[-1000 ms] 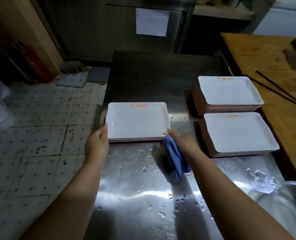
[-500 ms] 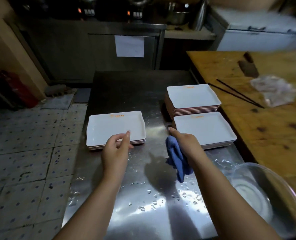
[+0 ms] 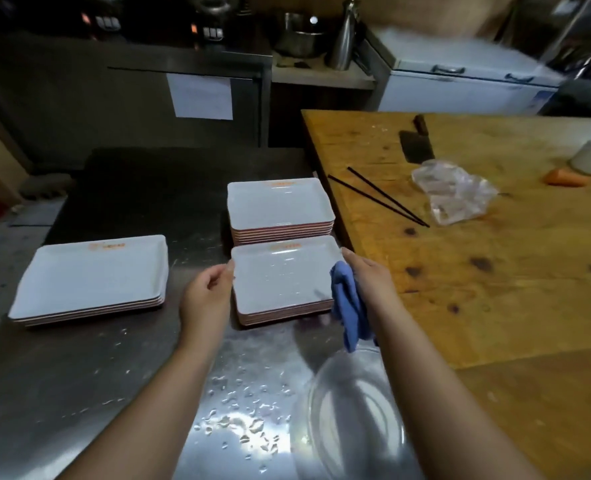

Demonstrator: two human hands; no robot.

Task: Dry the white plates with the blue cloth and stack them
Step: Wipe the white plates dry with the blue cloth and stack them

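I'm seeing my left hand [image 3: 207,295] curling loosely at the left edge of the near stack of white rectangular plates [image 3: 284,279] while my right hand [image 3: 368,278] is gripping the crumpled blue cloth [image 3: 348,306] at its right edge.

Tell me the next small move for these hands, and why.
Probably lift the top plate off the near right stack: the left hand and right hand, which holds the blue cloth, already flank its edges.
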